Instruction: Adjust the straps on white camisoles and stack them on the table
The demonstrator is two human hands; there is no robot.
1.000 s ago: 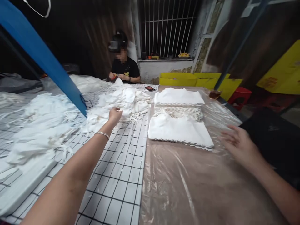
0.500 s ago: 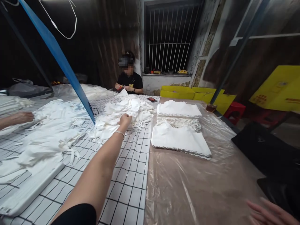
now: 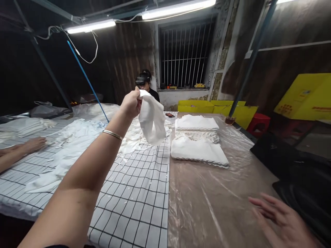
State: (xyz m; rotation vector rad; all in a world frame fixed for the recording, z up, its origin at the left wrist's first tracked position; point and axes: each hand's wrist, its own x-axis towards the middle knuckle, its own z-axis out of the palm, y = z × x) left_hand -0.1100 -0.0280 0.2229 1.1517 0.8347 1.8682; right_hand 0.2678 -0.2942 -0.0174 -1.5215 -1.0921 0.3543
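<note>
My left hand, with a bangle at the wrist, is closed on the top of a white cloth piece. The limp cloth hangs in the air, partly in front of a loose heap of white cloth pieces. My right hand is open at the lower right, over the brown plastic-covered side of the table, with nothing in it. Ahead of it lie neat stacks of white cloth with wavy edges.
Another person's hand lies at the left by a second white heap. A person in a headset sits at the far end. A blue pole, a cup, a phone and a black bag stand or lie around.
My left hand has lifted a white cloth piece up off the heap. My right hand has come further into view from the lower right. The camera view has tilted up.
</note>
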